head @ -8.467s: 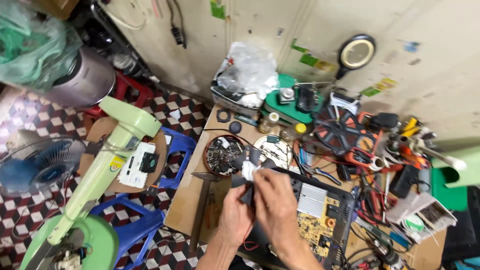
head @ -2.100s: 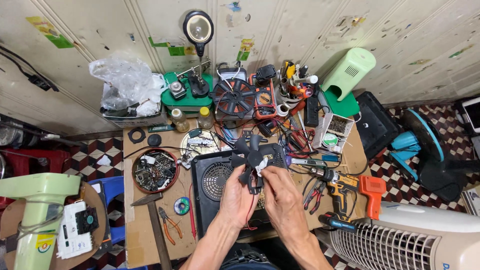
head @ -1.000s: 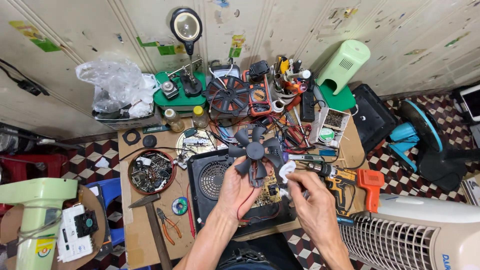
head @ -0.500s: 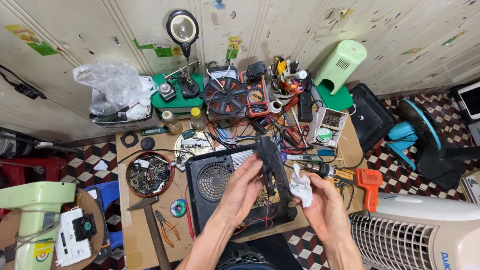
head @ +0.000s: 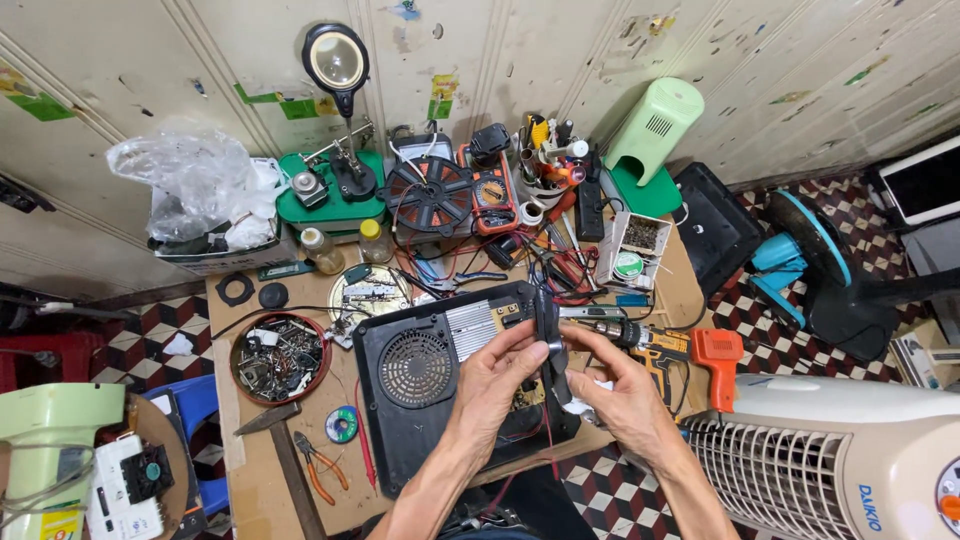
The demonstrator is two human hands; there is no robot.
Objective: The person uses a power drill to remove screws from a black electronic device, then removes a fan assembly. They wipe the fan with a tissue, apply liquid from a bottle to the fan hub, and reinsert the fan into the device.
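Left hand [head: 497, 372] and right hand [head: 625, 393] both closed on small black plastic fan [head: 547, 335], edge-on between them. White crumpled rag [head: 583, 403] tucked under right hand. Black open appliance casing [head: 430, 385] below, on counter [head: 250, 470].

Panelled wall [head: 560, 60], checkered floor [head: 620, 490], workbench [head: 240, 480]

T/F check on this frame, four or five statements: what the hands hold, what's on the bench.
1. Both hands hold the small black fan: true; left hand and right hand grip the small black fan.
2. The round dish of scrap parts sits right of the hands: false, it sits left.
3. The orange drill is in the right hand: false, it lies on the bench.
4. A hammer lies near the pliers: true.
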